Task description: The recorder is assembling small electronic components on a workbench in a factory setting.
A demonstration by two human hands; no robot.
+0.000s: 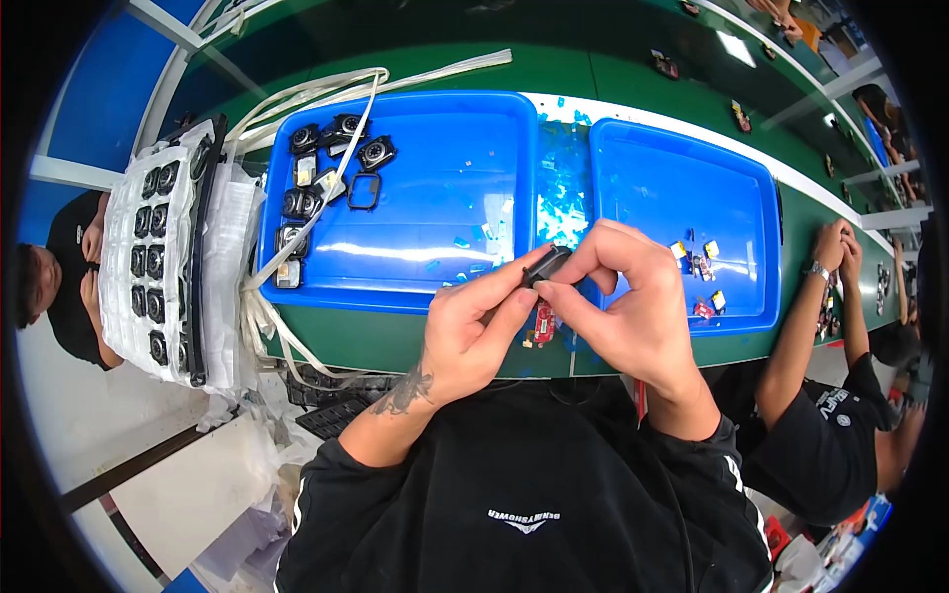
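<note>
Head view: left hand (473, 331) and right hand (618, 296) both pinch a small black part (545, 265) between their fingertips.

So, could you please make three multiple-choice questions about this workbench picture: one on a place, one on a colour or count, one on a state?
1. Where do the small black parts lie?
A. left blue tray
B. right blue tray
C. on the floor

2. What colour is the bench top?
A. red
B. green
C. white

3. How is the small black piece held?
A. it lies alone in a tray
B. only the left hand holds it
C. both hands pinch it

Answers:
1 A: the parts sit in the far left corner of the left blue tray.
2 B: green shows around both trays.
3 C: the left hand and the right hand both meet on the piece, above the bench edge.
</note>
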